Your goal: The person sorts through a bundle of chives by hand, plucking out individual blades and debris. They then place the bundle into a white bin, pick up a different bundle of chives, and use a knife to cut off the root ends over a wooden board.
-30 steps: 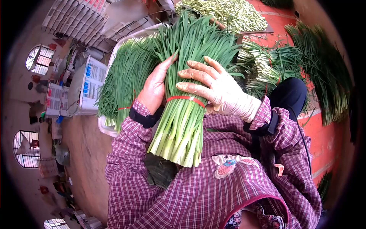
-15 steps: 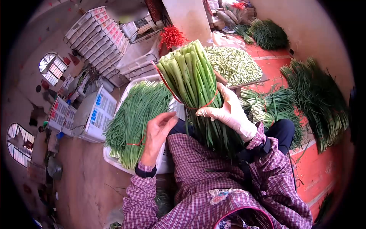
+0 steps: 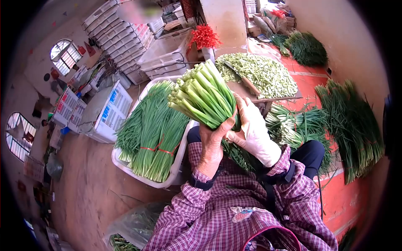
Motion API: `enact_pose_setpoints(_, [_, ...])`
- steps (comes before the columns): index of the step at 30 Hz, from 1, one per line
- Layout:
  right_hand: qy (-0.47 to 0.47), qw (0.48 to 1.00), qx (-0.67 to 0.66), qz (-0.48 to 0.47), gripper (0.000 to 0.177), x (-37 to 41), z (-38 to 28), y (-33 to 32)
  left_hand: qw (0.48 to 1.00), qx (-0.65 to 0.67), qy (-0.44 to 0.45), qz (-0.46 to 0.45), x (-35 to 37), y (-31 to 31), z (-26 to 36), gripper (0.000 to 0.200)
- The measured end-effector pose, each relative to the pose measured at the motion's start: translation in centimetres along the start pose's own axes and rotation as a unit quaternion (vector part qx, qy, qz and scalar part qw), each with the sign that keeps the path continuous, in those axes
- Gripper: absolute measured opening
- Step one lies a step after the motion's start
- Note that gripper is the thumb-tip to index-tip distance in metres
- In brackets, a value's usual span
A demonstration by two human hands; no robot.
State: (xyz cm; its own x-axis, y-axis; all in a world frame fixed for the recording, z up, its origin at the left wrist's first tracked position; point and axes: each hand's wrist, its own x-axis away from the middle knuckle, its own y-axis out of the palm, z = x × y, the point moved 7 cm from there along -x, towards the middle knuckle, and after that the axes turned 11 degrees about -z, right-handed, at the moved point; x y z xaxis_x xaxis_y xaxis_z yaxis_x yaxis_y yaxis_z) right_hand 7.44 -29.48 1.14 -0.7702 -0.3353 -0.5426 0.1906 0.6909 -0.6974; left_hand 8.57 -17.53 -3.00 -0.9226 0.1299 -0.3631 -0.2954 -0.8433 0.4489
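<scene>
In front of my lap a thick bunch of green chives (image 3: 205, 94) is held with its pale cut ends tilted up and to the left. My bare left hand (image 3: 211, 144) grips it from below, thumb against the stalks. My right hand (image 3: 253, 134), in a pale glove, is wrapped round its other side. A bit of red tie shows beside the right fingers; the rest is hidden. The leafy ends hang down behind my hands. To the left, a white crate (image 3: 169, 182) holds tied chive bundles (image 3: 157, 142).
A knife (image 3: 245, 81) lies on a cutting board (image 3: 268, 99) among chopped pale stalk ends (image 3: 261, 73). More chive bunches (image 3: 349, 125) lie on the red floor at right. Red ties (image 3: 205, 37) hang near stacked white crates (image 3: 119, 37). A plastic bag (image 3: 134, 219) sits at lower left.
My left hand has moved right and closed on the bunch. The bunch has tilted left and lower, and the loose red tie on its left side no longer shows. The view has shifted slightly.
</scene>
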Motion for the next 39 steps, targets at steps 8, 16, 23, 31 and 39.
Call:
enact_pose_setpoints(8, [-0.125, 0.989, -0.001, 0.080, 0.054, -1.5, -3.7, -5.7, 0.993, 0.096, -0.057, 0.033, 1.1, -2.1, -3.1, 0.062])
enact_pose_setpoints(16, [-0.220, 0.966, 0.107, 0.081, 0.024, -4.5, -6.0, -6.1, 0.997, 0.043, -0.056, 0.043, 1.6, -1.6, -3.1, 0.066])
enact_pose_setpoints(23, [-0.251, 0.952, 0.167, 0.050, 0.016, -5.4, -6.1, -4.7, 0.997, 0.025, -0.059, 0.037, 1.6, -1.1, -3.2, 0.066])
enact_pose_setpoints(31, [-0.106, 0.989, -0.077, 0.071, 0.015, -1.9, -1.7, -8.4, 0.996, 0.044, -0.046, 0.054, 1.8, -2.1, -2.6, 0.065])
enact_pose_setpoints(39, [-0.034, 0.973, -0.152, -0.170, 0.130, 4.2, 3.1, 0.2, 0.996, 0.080, 0.013, -0.033, 0.8, -0.1, -0.1, 0.069])
